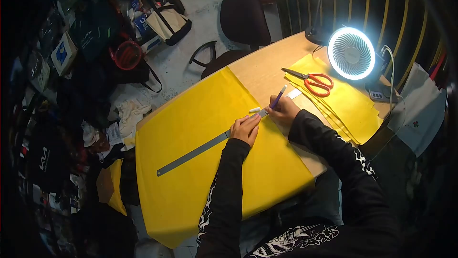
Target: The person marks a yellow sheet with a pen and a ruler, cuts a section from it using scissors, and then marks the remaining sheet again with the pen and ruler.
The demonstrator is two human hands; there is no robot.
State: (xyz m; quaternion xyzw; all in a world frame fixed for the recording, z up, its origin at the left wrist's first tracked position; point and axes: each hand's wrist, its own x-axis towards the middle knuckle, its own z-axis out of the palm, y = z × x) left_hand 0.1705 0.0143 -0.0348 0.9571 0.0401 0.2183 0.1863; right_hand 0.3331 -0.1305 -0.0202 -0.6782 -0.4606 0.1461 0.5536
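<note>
R hand, centre-right of frame: my grip is pinched round a purple pen, tip down at the upper end of the ruler. L hand just below-left of it, fingers pressed flat on the ruler, holding it onto the yellow sheet. Hands nearly touching.

To do the line well, I judge: keep L-hand weight on the ruler so it doesn't pivot; the far end, lower left, is unheld and free to swing. Pen tight to the edge, steady angle, one pass.

Ruler runs diagonal from the grip down-left across the sheet. Small white piece, maybe a cap, lies just left of the pen tip; can't tell for sure.

Outward: sheet covers most of the worktop and hangs over the near edge. Upper right: red-handled scissors on a stack of yellow sheets, well apart from hands. Ring lamp lit beyond. Chair at top centre.
</note>
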